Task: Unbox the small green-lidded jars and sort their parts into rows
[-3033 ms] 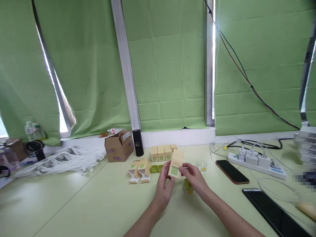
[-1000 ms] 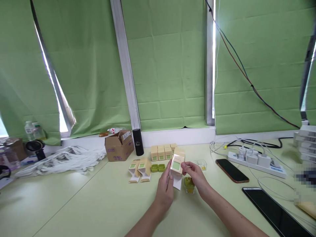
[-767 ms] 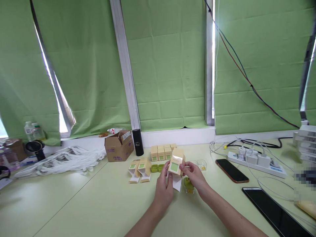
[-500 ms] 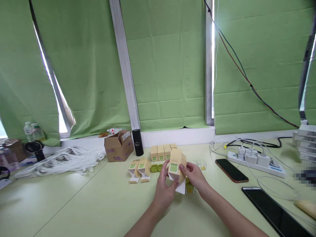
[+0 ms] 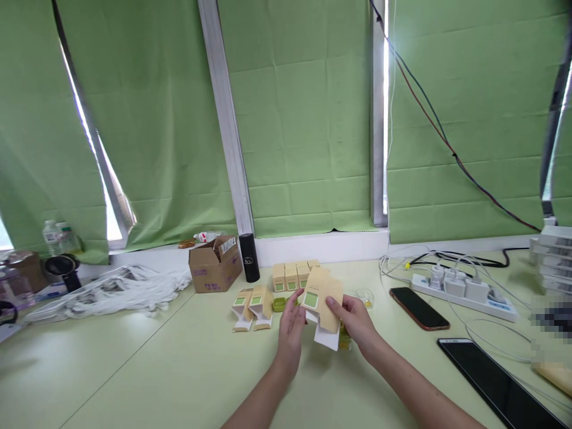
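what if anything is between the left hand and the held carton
Nothing visible: the left hand has its fingertips right by the left edge of the carton, and the right hand grips its other side.

Daylight glowed through green window blinds (image 5: 304, 131), with white glare at the narrow gaps between them. The room was moderately bright, and the tabletop (image 5: 147, 369) showed soft shadows. Wide-angle distortion slanted the outer window frames; pixelation hid a patch at the right edge.
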Demonstrator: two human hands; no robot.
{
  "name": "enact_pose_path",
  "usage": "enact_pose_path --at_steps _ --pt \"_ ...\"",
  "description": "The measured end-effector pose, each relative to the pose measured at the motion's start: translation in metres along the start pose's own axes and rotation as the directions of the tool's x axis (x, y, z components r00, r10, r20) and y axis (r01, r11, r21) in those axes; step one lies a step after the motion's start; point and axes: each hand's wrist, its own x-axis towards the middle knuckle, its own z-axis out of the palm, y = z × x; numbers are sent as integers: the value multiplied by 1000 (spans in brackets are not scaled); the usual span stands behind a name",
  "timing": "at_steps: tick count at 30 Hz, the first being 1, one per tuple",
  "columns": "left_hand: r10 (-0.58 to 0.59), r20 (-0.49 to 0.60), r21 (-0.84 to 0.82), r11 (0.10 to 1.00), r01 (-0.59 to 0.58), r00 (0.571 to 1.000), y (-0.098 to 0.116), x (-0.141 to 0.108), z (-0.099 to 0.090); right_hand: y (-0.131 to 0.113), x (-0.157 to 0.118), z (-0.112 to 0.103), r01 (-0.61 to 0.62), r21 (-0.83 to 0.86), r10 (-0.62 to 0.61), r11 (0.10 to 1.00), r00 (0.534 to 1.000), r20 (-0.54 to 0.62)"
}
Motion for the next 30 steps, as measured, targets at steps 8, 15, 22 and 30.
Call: enact_pose_path --at_steps 8,15,22,30 --pt "-69 -94 -14 998 68 993 0 6 -1 -1 -3 -2 11 -24 -12 1000 999 -30" --pt "-102 -40 4 995 102 994 0 9 -1 -1 -3 1 38 -71 -39 997 999 -8" --pt "-53 -48 31 998 55 997 -6 13 -6 -1 -3 1 181 -156 -182 971 983 11" --pt "605 111 557 620 -553 789 0 9 -20 11 13 -23 222 -200 -277 954 909 -313"
